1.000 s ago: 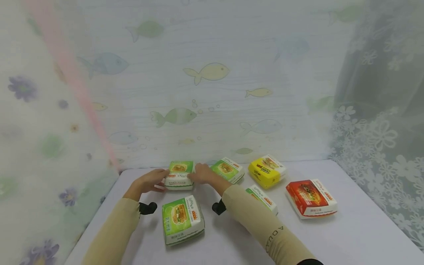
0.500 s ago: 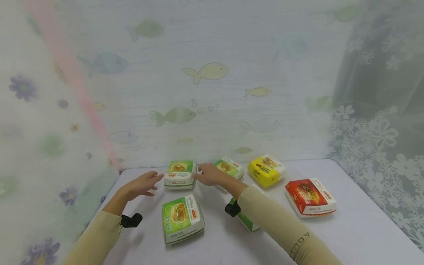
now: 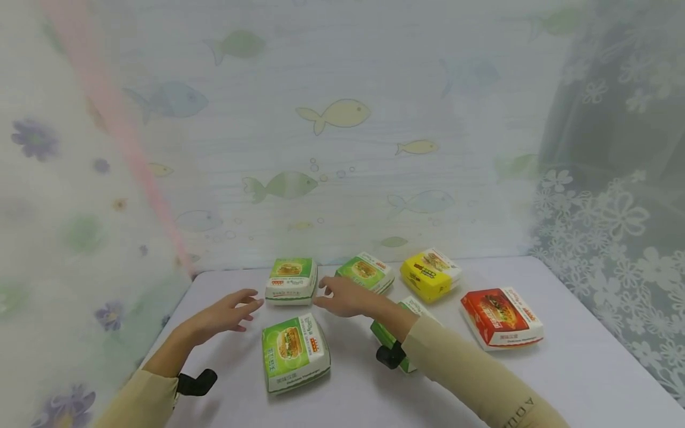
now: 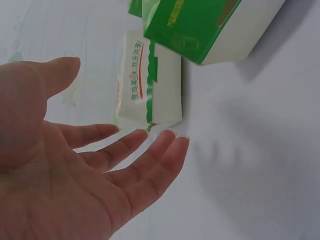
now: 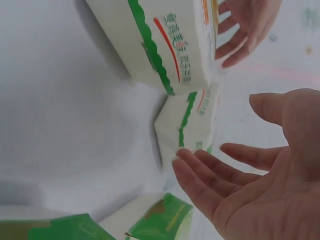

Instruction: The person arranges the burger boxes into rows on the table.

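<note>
At the back left of the table stands a green and white burger box (image 3: 291, 281), with neither hand touching it. My left hand (image 3: 227, 312) hovers left of it, fingers loosely spread and holding nothing. On its other side, my right hand (image 3: 342, 296) is held with relaxed fingers; the right wrist view shows its palm (image 5: 270, 195) bare. Nearer to me, between the forearms, a second green and white burger box (image 3: 296, 353) lies at a slight angle. Just behind the right hand is another green burger box (image 3: 366, 272).
Partly covered by the right forearm is a further green burger box (image 3: 393, 342). A yellow burger box (image 3: 430, 274) stands at the back right, and a red one (image 3: 502, 318) lies farther right on the white table (image 3: 567, 368). A fish-patterned curtain (image 3: 342, 178) hangs behind.
Both hands have come away from the back-left burger box, the left one moving left and toward me, the right one moving right and toward me. That box stays almost in place.
</note>
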A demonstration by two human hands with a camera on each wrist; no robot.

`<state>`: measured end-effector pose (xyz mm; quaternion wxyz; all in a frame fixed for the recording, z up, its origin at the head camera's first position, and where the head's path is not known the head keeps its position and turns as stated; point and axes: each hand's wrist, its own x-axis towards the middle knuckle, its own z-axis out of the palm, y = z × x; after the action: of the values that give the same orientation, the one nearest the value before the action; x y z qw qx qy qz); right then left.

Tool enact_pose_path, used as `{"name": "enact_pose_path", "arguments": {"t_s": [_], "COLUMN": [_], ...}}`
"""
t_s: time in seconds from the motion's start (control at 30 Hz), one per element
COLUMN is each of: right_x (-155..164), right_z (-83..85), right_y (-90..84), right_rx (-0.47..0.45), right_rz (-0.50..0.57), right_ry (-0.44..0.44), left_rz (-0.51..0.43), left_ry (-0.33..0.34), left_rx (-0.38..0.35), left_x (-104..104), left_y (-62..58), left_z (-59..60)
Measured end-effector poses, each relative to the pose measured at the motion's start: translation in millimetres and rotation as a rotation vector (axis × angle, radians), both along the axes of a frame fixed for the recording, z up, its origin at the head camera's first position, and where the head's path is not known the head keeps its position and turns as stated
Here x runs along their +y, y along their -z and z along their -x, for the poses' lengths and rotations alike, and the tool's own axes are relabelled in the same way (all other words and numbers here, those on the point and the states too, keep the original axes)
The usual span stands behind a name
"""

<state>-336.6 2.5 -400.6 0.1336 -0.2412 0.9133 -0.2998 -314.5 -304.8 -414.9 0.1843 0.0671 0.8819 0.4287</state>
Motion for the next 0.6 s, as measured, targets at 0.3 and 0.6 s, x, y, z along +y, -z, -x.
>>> {"name": "enact_pose_path", "arguments": {"t_s": [0.3,0.6], "right_x": [3,2], "right_z": [-19.3,-31.8], "right_y": [10.6,20.4], "right_rx": [-0.041,-0.048], "right_rz": [0.026,-0.013], "right_ry": [-0.032,-0.087], "left_rz": [-0.052,-0.124], "left_ry": [0.028,0.082], "left_rx": [-0.028,-0.129], "left_x": [6,6], "left_y": [15.5,24.8], "left_z": [-17.6,-33.9]}}
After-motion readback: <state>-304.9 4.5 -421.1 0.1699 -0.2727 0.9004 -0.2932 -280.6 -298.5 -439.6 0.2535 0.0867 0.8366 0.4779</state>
